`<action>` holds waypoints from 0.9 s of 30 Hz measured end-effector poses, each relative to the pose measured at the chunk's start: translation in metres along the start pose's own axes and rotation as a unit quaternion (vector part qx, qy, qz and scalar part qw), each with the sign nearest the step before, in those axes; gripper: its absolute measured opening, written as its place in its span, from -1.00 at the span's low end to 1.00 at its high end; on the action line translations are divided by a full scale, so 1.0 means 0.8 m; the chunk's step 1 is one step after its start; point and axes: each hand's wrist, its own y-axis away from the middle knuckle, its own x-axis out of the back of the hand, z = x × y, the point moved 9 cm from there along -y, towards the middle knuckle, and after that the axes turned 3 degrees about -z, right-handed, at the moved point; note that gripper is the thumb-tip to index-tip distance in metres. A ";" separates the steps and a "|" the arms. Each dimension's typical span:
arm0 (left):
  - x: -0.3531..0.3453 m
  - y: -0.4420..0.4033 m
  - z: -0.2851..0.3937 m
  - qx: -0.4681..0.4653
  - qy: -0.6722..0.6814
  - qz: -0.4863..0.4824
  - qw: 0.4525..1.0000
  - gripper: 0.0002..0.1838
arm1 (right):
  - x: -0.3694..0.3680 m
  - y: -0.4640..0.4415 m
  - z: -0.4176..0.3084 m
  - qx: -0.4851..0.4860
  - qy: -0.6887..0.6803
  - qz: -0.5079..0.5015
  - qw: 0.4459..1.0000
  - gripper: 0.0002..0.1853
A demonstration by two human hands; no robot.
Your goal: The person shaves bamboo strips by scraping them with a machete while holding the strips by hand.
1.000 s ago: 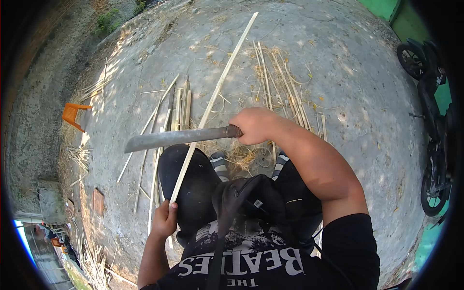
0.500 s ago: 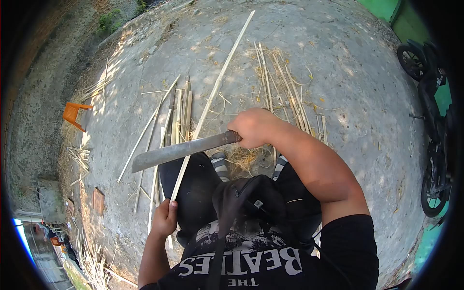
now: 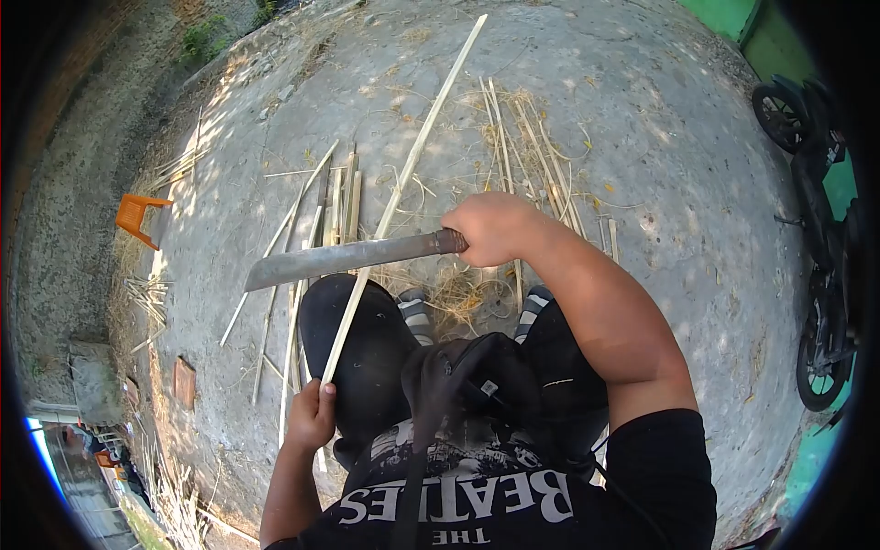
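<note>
Head view — machete (image 3: 344, 258) leftward, strip (image 3: 400, 191) slanting forward-right

Grey, worn concrete ground (image 3: 678, 302) carries everything here, dappled with light. Ahead of the left hand (image 3: 313, 412) lie long, narrow, pale wooden strips (image 3: 355, 206), some side by side, others splayed at angles. Ahead of the right hand (image 3: 495, 229) is a second spread of thin, straight, straw-coloured strips (image 3: 503, 137) among curled fibres. Loose, tangled yellowish shavings (image 3: 456, 298) lie just bodyward of that hand. Left of the left hand is a flat reddish-brown rectangular block (image 3: 184, 382); farther out that way and forward stands an orange plastic stool (image 3: 137, 218). A black motorcycle (image 3: 816, 257) stands well right of the right hand.
</note>
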 end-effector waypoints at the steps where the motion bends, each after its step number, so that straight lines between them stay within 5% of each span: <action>1: 0.001 0.000 0.003 0.000 0.004 0.005 1.000 -0.41 | 0.002 0.000 -0.003 0.008 0.011 -0.006 1.000 -0.81; 5: 0.000 0.000 0.005 0.006 0.010 0.016 1.000 -0.41 | -0.009 -0.019 0.066 -0.061 -0.057 -0.031 0.996 -0.82; 15: 0.000 0.000 0.001 0.018 -0.023 0.008 1.000 -0.40 | -0.013 0.000 -0.028 0.038 0.027 0.005 0.999 -0.83; 20: 0.001 0.002 0.002 0.024 -0.009 0.014 1.000 -0.39 | 0.006 -0.012 0.072 -0.069 -0.018 0.038 0.997 -0.82; 27: 0.004 0.001 0.013 0.035 -0.022 -0.003 0.999 -0.39 | 0.004 0.004 0.020 -0.061 -0.018 -0.005 0.998 -0.81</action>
